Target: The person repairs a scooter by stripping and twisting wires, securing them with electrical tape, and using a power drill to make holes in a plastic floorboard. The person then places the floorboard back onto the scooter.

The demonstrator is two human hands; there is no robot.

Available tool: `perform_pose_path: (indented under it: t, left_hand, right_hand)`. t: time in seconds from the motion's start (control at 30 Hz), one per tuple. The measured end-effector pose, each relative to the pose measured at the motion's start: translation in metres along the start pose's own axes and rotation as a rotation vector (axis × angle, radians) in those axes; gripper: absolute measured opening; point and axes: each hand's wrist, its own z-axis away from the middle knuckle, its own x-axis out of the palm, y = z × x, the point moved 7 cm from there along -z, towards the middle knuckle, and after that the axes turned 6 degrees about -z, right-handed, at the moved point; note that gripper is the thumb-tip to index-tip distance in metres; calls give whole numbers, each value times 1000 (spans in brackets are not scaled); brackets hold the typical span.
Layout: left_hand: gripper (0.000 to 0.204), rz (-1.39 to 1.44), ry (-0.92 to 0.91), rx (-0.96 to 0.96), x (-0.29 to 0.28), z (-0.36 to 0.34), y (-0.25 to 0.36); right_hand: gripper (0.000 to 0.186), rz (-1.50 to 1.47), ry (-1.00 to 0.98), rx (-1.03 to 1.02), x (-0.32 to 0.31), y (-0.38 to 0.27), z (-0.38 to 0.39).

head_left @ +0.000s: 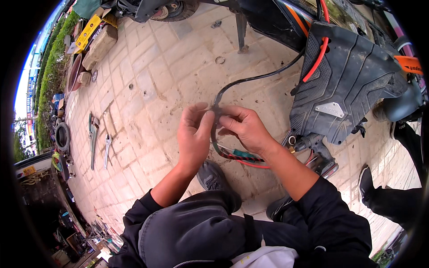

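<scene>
A black cable [259, 78] runs from the scooter down to my two hands at the middle of the view. My left hand [196, 131] pinches it between thumb and fingers. Right beside it, my right hand [246, 128] is closed on the same cable, fingertips almost touching the left ones. The exact spot they grip is partly hidden and slightly blurred. Below my hands the cable curves right into a dark, red-striped length [230, 156], passing under my right forearm. A green-handled tool [245, 153] lies on the paving beside it.
A scooter with a black footboard [348, 80] and a loose red cable [316, 63] stands at the right. A cordless drill [318, 149] rests below it. Pliers [93, 138] and a wrench [107, 149] lie left. Another person's shoe [366, 183] is at right.
</scene>
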Motion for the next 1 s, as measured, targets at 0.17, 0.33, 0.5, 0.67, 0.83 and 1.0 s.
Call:
perform_pose_path:
  t: [0.17,0.33,0.5,0.67,0.83,1.0]
  left_hand:
    - [10,-399,-48,176,-10,-6,9]
    - [14,-191,-43,-30,-7,-8,15]
    - [13,-198,-83,-73,-11,-9,15]
    - [15,-222,-30,17,-17,-4,26]
    - [14,-27,27,-116,-24,-9,12]
    - [9,281,299,-503,-121,-2,-91]
  right_hand:
    - [32,70,9,-70,14,-3,2]
    - [27,-77,7,-166,13,18,3]
    - [19,-45,-48,39,18,32,13]
    - [19,117,179,-159,21,8,20]
    - [20,-86,131,-50,18,4,31]
    - [28,-260,-264,-419,25,-110,47]
